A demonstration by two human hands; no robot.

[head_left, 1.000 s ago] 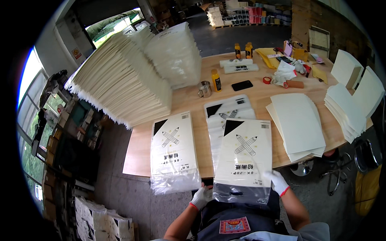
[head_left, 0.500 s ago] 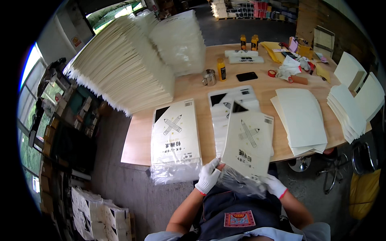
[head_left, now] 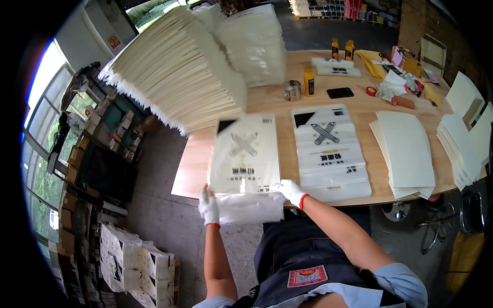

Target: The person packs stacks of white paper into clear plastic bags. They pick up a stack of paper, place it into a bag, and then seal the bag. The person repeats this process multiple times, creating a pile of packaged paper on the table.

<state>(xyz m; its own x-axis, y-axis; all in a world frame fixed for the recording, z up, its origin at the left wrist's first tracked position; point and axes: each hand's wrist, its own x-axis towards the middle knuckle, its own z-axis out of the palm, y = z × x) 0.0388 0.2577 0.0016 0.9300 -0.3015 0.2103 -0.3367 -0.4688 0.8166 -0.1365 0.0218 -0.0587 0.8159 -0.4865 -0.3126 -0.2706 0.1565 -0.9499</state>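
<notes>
A clear bag of drawing paper (head_left: pixel 243 164), printed with crossed pencils and a black corner, lies over the stack of like bags at the table's left front, slightly blurred. My left hand (head_left: pixel 209 208), in a white glove, is closed on its lower left edge. My right hand (head_left: pixel 290 191), also gloved, pinches near its lower right corner. Loose clear plastic (head_left: pixel 246 208) hangs over the table edge between the hands. To the right lies a pile of flat printed bags (head_left: pixel 331 154). Farther right is a fanned pile of white sheets (head_left: pixel 405 154).
A tall stack of white paper (head_left: pixel 179 66) rises at the far left of the wooden table (head_left: pixel 192 174). Near the middle stand a metal cup (head_left: pixel 292 91) and an orange juice bottle (head_left: pixel 309 82), beside a black phone (head_left: pixel 340 93). More sheets (head_left: pixel 457 149) stand at right.
Both hands have carried the bag of drawing paper leftward, from over the flat bags onto the left stack. The view has shifted, so the table things appear farther right.
</notes>
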